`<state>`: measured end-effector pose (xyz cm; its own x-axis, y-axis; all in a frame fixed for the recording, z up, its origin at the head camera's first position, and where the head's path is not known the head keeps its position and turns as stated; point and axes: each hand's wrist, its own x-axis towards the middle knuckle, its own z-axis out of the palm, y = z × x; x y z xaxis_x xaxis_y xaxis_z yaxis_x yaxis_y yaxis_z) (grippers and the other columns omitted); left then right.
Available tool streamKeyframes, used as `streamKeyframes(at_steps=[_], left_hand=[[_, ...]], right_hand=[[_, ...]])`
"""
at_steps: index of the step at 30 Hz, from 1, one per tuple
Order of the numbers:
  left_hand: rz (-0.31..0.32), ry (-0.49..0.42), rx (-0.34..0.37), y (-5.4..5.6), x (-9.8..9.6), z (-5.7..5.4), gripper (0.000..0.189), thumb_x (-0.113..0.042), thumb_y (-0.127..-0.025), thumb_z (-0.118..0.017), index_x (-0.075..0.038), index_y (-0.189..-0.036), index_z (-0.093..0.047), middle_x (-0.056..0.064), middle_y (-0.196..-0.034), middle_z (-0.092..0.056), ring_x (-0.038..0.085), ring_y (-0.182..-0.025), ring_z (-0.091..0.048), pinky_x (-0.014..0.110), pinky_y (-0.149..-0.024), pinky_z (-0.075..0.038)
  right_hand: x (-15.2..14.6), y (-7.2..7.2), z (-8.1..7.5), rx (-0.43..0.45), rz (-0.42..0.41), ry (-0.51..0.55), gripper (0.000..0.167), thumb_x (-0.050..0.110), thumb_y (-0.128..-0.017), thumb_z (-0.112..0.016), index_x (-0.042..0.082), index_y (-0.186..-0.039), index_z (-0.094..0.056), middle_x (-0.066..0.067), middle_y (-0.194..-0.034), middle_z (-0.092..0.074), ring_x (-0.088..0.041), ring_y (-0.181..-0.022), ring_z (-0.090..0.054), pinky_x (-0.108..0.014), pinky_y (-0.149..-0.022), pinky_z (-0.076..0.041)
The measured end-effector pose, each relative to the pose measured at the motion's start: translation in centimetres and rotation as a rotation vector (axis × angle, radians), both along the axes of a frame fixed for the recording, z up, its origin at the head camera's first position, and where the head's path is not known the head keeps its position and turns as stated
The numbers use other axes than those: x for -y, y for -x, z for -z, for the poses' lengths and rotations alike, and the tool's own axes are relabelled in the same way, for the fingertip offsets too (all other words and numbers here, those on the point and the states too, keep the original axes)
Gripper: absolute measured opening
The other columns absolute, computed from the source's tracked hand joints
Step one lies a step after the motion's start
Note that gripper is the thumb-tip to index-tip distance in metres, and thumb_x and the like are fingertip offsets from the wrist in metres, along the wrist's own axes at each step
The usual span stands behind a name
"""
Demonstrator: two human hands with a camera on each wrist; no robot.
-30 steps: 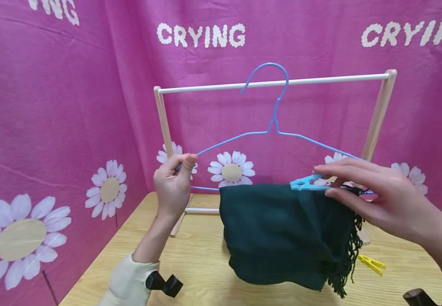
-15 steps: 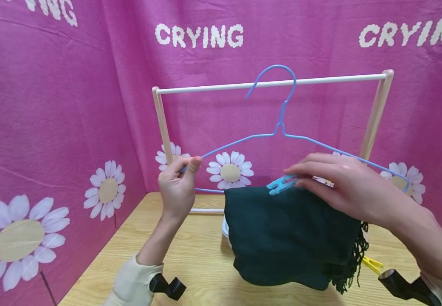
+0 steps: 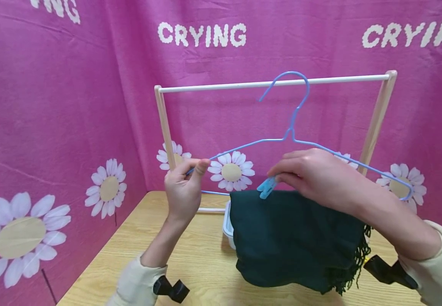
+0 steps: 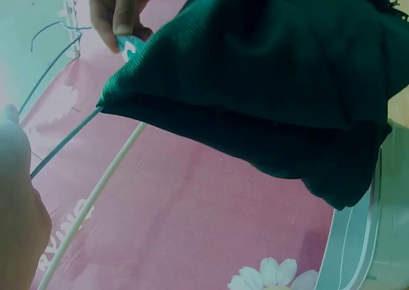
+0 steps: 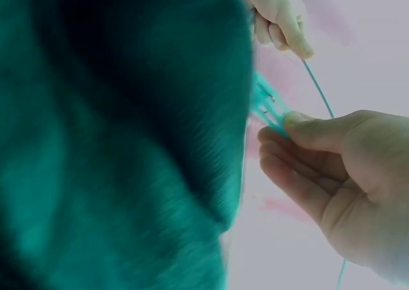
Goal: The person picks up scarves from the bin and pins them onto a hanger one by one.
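My left hand [image 3: 184,193] grips the left shoulder of a blue wire hanger [image 3: 273,139] and holds it up, hook at the top. A dark green scarf [image 3: 297,242] with a fringe on its right side hangs folded over the hanger's bottom bar. Between thumb and fingers, my right hand [image 3: 316,182] pinches a light blue clothespin [image 3: 267,187] at the scarf's top edge, left of its middle. In the right wrist view, the clothespin [image 5: 270,103] is tilted and its front end overlaps the cloth's edge.
Behind the hanger stands a small rack with wooden posts and a white top bar [image 3: 213,87]. A pale plastic container [image 3: 228,227] sits on the wooden table [image 3: 190,259], partly behind the scarf. Pink cloth with daisies [image 3: 231,171] covers the back and left side.
My right hand has moved left along the scarf's top edge with the clothespin. The hanger and scarf have shifted slightly right and down with my left hand. The yellow clothespin is now mostly covered.
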<state>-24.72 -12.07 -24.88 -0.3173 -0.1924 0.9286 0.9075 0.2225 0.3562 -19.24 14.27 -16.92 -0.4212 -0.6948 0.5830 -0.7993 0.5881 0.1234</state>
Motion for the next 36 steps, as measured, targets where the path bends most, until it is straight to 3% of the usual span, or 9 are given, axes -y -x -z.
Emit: streamKeyframes(at_steps=[3, 6, 10, 13, 19, 24, 28, 36], left_hand=[[-0.005, 0.011, 0.008, 0.0, -0.2, 0.1, 0.039, -0.037, -0.089, -0.071, 0.002, -0.084, -0.074, 0.002, -0.054, -0.034, 0.005, -0.050, -0.024, 0.023, -0.046, -0.021], [-0.012, 0.006, 0.017, 0.0, -0.3, 0.3, 0.032, -0.031, -0.089, -0.073, 0.000, -0.084, -0.074, 0.002, -0.053, -0.033, 0.005, -0.048, -0.024, 0.023, -0.046, -0.020], [-0.020, 0.001, 0.020, -0.1, -0.4, 0.4, 0.023, -0.022, -0.089, -0.075, 0.000, -0.084, -0.074, 0.003, -0.054, -0.037, 0.006, -0.050, -0.026, 0.023, -0.046, -0.021], [-0.023, -0.001, 0.019, -0.1, -0.5, 0.6, 0.029, -0.028, -0.089, -0.073, 0.001, -0.084, -0.073, 0.004, -0.056, -0.040, 0.006, -0.052, -0.027, 0.023, -0.047, -0.022], [-0.021, -0.006, 0.025, 0.0, -0.6, 1.0, 0.031, -0.030, -0.089, -0.073, 0.000, -0.085, -0.074, 0.004, -0.055, -0.036, 0.007, -0.051, -0.026, 0.023, -0.047, -0.021], [-0.030, 0.009, 0.031, -0.1, -0.7, 1.5, 0.019, -0.019, -0.089, -0.074, 0.000, -0.086, -0.074, 0.003, -0.056, -0.036, 0.007, -0.052, -0.026, 0.024, -0.046, -0.021], [-0.028, -0.016, 0.044, -0.2, -0.8, 1.5, 0.023, -0.022, -0.089, -0.074, 0.000, -0.084, -0.074, 0.004, -0.055, -0.037, 0.006, -0.053, -0.027, 0.024, -0.047, -0.022], [-0.026, -0.048, 0.037, -0.2, -0.3, 1.0, 0.025, -0.024, -0.089, -0.074, 0.000, -0.083, -0.074, 0.001, -0.053, -0.034, 0.004, -0.051, -0.024, 0.024, -0.046, -0.019]], right_hand=[[0.6, 0.0, -0.1, 0.012, 0.042, -0.034, 0.020, 0.009, -0.081, -0.081, 0.018, -0.098, -0.078, 0.008, -0.090, -0.073, -0.006, -0.081, -0.067, -0.032, -0.078, -0.058], [1.3, -0.1, -0.3, 0.025, 0.062, -0.079, 0.018, 0.010, -0.081, -0.081, 0.017, -0.097, -0.077, 0.006, -0.089, -0.073, -0.009, -0.082, -0.068, -0.034, -0.079, -0.058], [2.0, 0.2, -0.4, 0.049, 0.057, -0.138, 0.014, 0.010, -0.081, -0.081, 0.018, -0.092, -0.076, 0.007, -0.084, -0.070, -0.006, -0.077, -0.065, -0.033, -0.077, -0.057], [2.3, 0.6, -0.5, 0.077, 0.052, -0.166, 0.012, 0.009, -0.082, -0.080, 0.017, -0.090, -0.075, 0.007, -0.080, -0.069, -0.004, -0.073, -0.062, -0.032, -0.075, -0.057], [2.6, 1.5, -0.4, 0.195, 0.064, -0.188, 0.016, 0.008, -0.085, -0.076, 0.011, -0.101, -0.076, 0.001, -0.091, -0.071, -0.007, -0.075, -0.061, -0.031, -0.075, -0.058], [2.7, 2.1, -0.2, 0.297, 0.023, -0.157, 0.021, 0.011, -0.088, -0.074, 0.010, -0.109, -0.074, 0.000, -0.097, -0.069, -0.006, -0.073, -0.057, -0.027, -0.072, -0.055], [2.3, 2.0, -0.2, 0.371, 0.013, -0.078, 0.026, 0.015, -0.088, -0.074, 0.015, -0.114, -0.071, 0.003, -0.099, -0.068, -0.005, -0.073, -0.060, -0.026, -0.070, -0.055], [1.2, 1.9, 0.2, 0.401, -0.041, 0.014, 0.052, 0.018, -0.089, -0.075, 0.013, -0.138, -0.056, 0.001, -0.114, -0.069, -0.010, -0.097, -0.069, -0.031, -0.084, -0.058]])
